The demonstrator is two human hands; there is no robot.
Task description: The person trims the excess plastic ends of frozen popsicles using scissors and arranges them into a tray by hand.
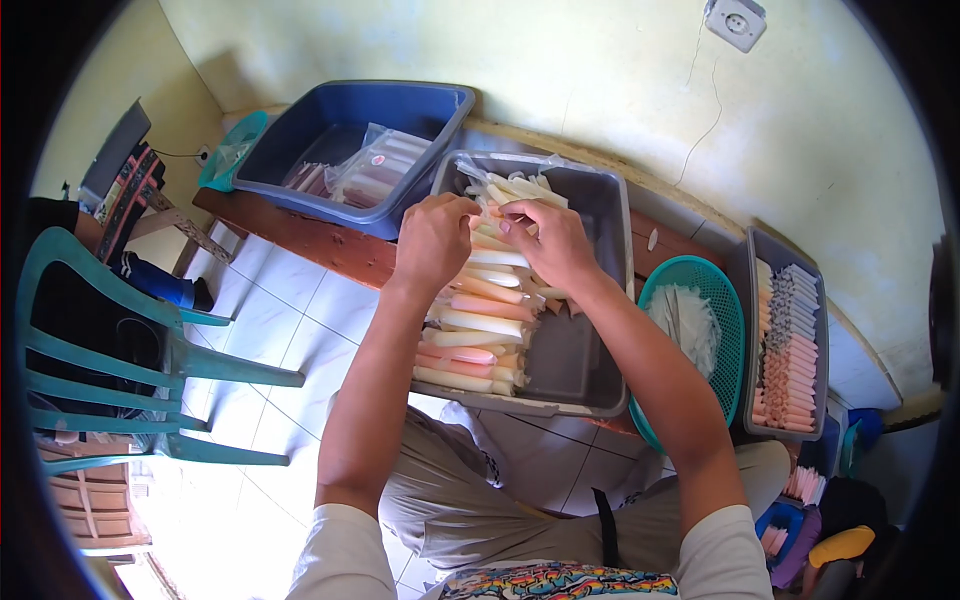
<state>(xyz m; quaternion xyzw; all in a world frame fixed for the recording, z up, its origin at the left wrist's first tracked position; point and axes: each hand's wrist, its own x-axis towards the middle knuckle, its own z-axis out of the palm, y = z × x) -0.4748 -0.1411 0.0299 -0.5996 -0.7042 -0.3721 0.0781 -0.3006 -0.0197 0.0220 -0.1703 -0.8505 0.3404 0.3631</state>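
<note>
Both hands are raised over the left side of a grey tub (585, 404), close together near its far end. My left hand (436, 236) is closed, fingertips pinched at clear plastic. My right hand (549, 236) is closed too, its thumb and fingers bent in at the same plastic. What lies between the fingertips is too small to name. Below the hands, a stack of wrapped sticks (480, 330), white, cream, orange and pink, fills the tub's left side. Clear plastic film (470, 168) and more pale sticks (525, 188) show beyond the fingers.
A blue tub (300, 203) with packed bags (385, 170) stands at the back left. At the right are a green basket (738, 350) of plastic sleeves (687, 325) and a grey crate (785, 432) of wrapped sticks. A green chair (110, 360) is at the left; people show at both sides.
</note>
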